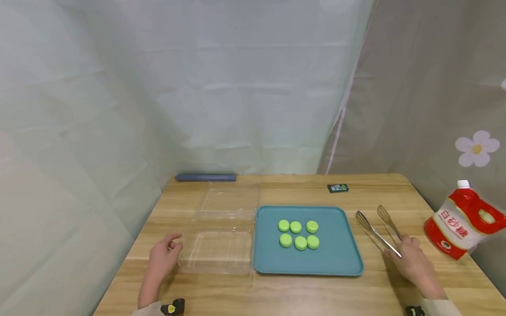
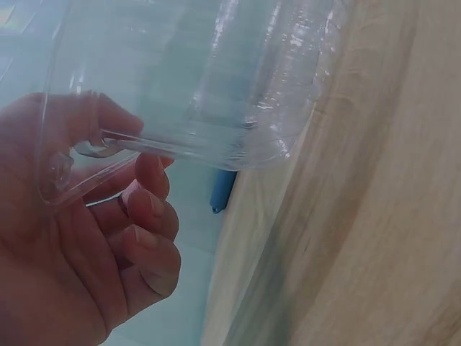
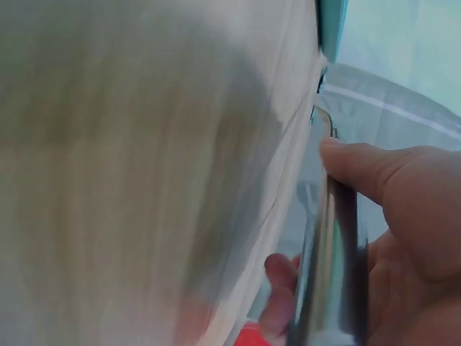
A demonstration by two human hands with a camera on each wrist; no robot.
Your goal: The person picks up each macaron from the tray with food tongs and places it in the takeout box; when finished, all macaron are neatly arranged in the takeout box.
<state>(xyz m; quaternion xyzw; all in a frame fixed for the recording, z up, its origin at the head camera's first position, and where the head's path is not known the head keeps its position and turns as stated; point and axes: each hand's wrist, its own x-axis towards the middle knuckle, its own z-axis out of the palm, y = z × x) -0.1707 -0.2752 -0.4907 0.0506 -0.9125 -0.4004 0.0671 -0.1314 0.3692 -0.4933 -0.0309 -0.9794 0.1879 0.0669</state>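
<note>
Left fingers (image 2: 155, 252) pinching clear container (image 1: 221, 250), right fingers (image 3: 279, 306) gripping spread tongs (image 3: 349, 259)

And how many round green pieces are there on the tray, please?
6: back-left piece, back-middle piece, back-right piece, front-left piece, front-middle piece, front-right piece, all on the blue tray. None seems hidden.

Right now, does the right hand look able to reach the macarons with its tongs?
Probably yes: the right hand holds the tongs with their ends apart, right of the tray. Only the tray's low rim seems to lie before the macarons.
</note>
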